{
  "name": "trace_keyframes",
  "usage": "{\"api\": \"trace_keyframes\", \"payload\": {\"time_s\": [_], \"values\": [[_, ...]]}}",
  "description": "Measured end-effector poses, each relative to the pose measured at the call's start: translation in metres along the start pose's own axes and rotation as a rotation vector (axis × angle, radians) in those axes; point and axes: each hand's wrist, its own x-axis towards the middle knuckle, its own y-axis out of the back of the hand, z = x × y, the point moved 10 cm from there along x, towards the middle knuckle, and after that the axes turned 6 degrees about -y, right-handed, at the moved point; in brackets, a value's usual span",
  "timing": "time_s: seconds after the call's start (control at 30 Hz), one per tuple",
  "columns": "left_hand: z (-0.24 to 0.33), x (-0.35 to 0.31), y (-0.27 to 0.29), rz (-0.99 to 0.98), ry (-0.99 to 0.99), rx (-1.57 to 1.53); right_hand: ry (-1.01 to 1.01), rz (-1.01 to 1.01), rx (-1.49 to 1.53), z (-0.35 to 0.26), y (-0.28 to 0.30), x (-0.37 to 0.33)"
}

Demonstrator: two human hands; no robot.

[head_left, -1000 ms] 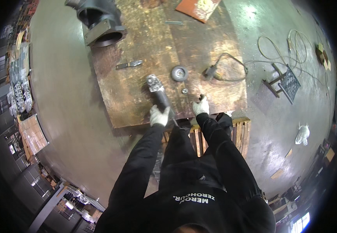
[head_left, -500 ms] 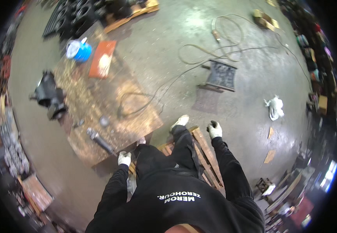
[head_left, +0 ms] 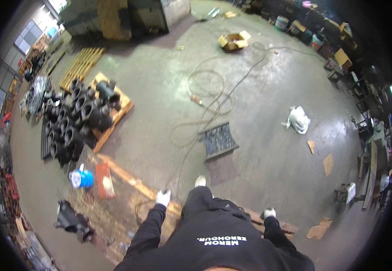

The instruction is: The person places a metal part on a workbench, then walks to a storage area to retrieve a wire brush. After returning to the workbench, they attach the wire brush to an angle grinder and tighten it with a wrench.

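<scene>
Head view. Writing: white block capitals in two rows, upside down, across my black top [head_left: 205, 222]. Containers: blue bucket [head_left: 86, 179] on the worktable [head_left: 122, 198], whitish at its top, contents not discernible; cardboard box [head_left: 233, 42] on the floor, flaps spread, something inside too small to identify. Orange-red board [head_left: 103, 180] beside the bucket, pale heap on it. My gloved left hand [head_left: 163, 198] is at the worktable's far edge, near the dark cable [head_left: 240, 81]; finger state: cannot tell. Right hand [head_left: 269, 213], gloved, fingers look curled; whether they grip anything, cannot tell.
</scene>
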Motion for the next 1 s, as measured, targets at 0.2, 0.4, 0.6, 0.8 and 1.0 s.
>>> {"api": "trace_keyframes", "payload": {"time_s": [0.2, 0.4, 0.6, 0.8, 1.0], "values": [[0.005, 0.019, -0.072, -0.522, 0.404, 0.088, -0.134, 0.067, 1.024, -0.001, 0.013, 0.029], [0.181, 0.111, -0.121, -0.416, 0.221, 0.041, 0.101, 0.437, 0.42, -0.109, 0.074, 0.108], [0.31, 0.157, -0.232, -0.387, 0.302, 0.027, 0.108, 0.366, 0.403, -0.289, 0.12, 0.213], [0.422, 0.155, -0.372, -0.558, 0.195, 0.038, 0.242, 0.228, 0.402, -0.575, 0.12, 0.201], [0.485, 0.178, -0.451, -0.514, 0.522, -0.086, 0.102, 0.192, 0.21, -0.75, 0.09, 0.255]]}}
